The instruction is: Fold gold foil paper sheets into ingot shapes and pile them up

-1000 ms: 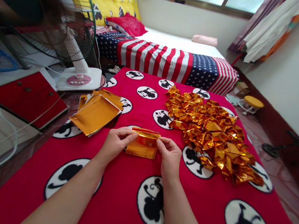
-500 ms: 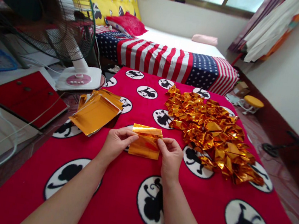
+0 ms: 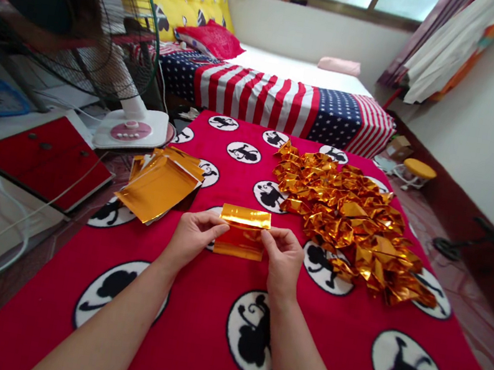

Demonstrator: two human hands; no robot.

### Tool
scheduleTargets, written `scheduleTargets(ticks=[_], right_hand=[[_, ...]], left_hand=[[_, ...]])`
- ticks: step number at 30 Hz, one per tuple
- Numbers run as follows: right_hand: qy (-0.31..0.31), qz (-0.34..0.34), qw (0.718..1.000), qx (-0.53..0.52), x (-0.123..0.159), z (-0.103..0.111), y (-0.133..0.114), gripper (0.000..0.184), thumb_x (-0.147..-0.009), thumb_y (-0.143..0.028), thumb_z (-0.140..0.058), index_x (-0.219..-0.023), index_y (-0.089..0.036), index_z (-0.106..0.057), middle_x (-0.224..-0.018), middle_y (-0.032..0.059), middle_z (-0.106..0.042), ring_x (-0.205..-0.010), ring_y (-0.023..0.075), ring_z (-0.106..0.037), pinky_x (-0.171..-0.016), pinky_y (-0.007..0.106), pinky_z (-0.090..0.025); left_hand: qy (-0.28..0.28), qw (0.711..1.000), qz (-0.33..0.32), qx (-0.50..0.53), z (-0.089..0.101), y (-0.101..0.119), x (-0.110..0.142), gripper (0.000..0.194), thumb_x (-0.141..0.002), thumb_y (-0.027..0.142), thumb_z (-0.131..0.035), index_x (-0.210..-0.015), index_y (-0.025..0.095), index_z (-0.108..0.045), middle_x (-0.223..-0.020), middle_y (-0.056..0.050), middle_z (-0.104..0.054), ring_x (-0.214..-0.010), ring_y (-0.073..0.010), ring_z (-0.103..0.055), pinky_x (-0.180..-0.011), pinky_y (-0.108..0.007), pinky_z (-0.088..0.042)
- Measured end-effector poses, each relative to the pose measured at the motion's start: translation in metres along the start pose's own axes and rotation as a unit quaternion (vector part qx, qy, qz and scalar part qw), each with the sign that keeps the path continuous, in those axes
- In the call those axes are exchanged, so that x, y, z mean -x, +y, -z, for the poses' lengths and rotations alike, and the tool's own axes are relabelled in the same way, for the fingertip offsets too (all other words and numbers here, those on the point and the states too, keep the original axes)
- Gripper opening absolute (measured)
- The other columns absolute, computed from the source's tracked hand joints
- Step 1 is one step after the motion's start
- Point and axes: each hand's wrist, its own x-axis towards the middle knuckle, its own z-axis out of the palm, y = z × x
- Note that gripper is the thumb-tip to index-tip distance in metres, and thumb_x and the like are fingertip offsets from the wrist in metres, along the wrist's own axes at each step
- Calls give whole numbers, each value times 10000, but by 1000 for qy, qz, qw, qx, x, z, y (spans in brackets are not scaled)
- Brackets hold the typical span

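Note:
A sheet of shiny gold foil paper is held up level above the red cloth, a crease running across it and its far strip bent at an angle. My left hand pinches its left edge between thumb and fingers. On the opposite edge, my right hand grips it the same way. Left of my hands lies a loose stack of flat gold foil sheets. To the right spreads a big heap of folded gold foil pieces.
The red cloth with round black-and-white figures covers the table. An electric fan stands at the left near a red panel. Behind is a bed with a striped, starred cover. A yellow stool sits at the right.
The far strip of the foil sheet has tilted and catches more light. Both hands keep their pinch and have hardly moved.

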Motion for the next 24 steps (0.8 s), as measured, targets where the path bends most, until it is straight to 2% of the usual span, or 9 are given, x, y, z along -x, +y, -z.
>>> scheduleTargets(ticks=[6, 13, 19, 24], right_hand=[[26, 8, 1000, 1, 0, 0, 1, 201, -698, -314, -802, -737, -168, -670, -701, -11, -665, -649, 124, -599, -651, 252, -479], [35, 10, 999, -2, 0, 0, 0, 214, -684, -296, -813, -744, -166, -654, -690, -18, -657, -631, 115, -601, -624, 239, -489], [13, 6, 999, -44, 3, -4, -4, 265, -718, -266, -783, -948, -197, -672, -806, 6, -730, -708, 145, -680, -707, 290, -555], [34, 4, 999, -33, 3, -4, -3, 238, -680, -282, -809, -877, -173, -731, -820, 35, -743, -731, 163, -686, -729, 312, -569]], left_hand=[[18, 999, 29, 22, -2, -6, 1, 171, -619, 280, -823, -682, 141, -745, -696, -40, -738, -617, -141, -649, -594, -226, -524], [31, 998, 41, 39, -4, -2, 1, 179, -580, 263, -837, -662, 147, -728, -678, -33, -739, -577, -129, -645, -568, -215, -533], [35, 998, 35, 32, -6, 1, 2, 164, -583, 254, -826, -659, 146, -728, -658, -28, -733, -569, -127, -642, -562, -210, -532], [34, 998, 31, 31, -5, -1, 2, 167, -591, 253, -826, -669, 143, -728, -656, -26, -729, -562, -119, -632, -547, -200, -517]])
